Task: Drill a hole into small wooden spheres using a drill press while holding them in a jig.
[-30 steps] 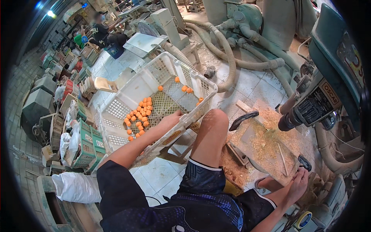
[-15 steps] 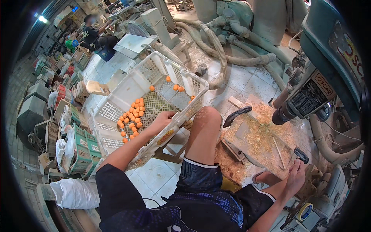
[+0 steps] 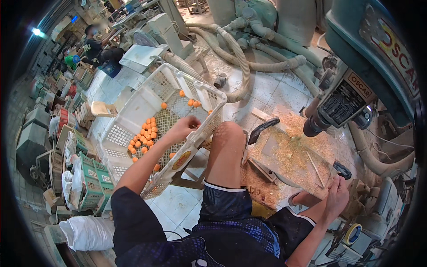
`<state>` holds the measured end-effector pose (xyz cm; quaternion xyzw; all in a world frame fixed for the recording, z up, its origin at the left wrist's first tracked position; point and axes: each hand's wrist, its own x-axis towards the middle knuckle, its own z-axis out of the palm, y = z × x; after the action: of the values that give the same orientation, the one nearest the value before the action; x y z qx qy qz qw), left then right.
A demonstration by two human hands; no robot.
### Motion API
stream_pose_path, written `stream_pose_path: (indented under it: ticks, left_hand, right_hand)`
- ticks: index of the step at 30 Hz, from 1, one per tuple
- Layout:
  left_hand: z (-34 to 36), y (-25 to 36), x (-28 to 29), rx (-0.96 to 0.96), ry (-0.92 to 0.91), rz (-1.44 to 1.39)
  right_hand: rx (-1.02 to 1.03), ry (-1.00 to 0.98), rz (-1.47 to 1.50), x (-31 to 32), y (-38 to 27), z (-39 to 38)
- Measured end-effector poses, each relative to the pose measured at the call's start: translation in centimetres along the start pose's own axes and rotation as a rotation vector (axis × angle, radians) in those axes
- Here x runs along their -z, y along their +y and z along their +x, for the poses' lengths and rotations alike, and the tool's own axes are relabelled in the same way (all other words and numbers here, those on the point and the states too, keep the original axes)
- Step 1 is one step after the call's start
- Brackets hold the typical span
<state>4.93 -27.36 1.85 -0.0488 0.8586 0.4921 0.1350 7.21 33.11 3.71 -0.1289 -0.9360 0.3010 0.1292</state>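
Note:
My left hand [image 3: 183,127] is over the near side of a white plastic crate [image 3: 178,150], its fingers curled in. What they hold, if anything, does not show. Inside the crate are many small rounded orange pieces [image 3: 149,127], mostly heaped toward the left, with a few scattered at the far side. My right hand [image 3: 336,198] is closed beside a black handle [image 3: 342,170] at the near right corner of a work board [image 3: 275,153] covered in shavings. What its fingers grip is hidden.
A green drill press [image 3: 369,49] with its dark chuck [image 3: 315,126] hangs over the board. A second black handle [image 3: 263,130] sticks up at its left. Thick hoses [image 3: 240,71] cross the tiled floor. Green crates [image 3: 93,180] and a white sack [image 3: 86,232] lie left; a person [image 3: 100,49] sits far off.
My left hand has lifted and moved slightly farther over the crate, and orange pieces near the close wall now show. My right hand stays by the handle. The whole view has shifted slightly.

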Motion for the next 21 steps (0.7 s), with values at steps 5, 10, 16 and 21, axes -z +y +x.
stream_pose_path:
  ticks: [5, 10, 16, 21]
  left_hand:
    - [-5.2, 7.1, 1.7, -0.114, 0.148, -0.548]
    - [-9.3, 12.7, -0.2, -0.301, 0.041, -0.619]
    - [-9.0, 15.6, -6.4, -0.432, 0.177, -0.637]
    - [-5.3, 16.2, -14.1, -0.46, 0.031, -0.579]
  right_hand:
    - [0.02, -0.009, 0.025, 0.0, 0.0, 0.1]
    - [0.018, -0.008, 0.025, 0.0, -0.2, 0.3]
    - [0.158, 0.064, -0.133, 0.8, 0.0, 0.3]
    - [0.071, 0.108, -0.135, 1.1, 0.0, 0.2]
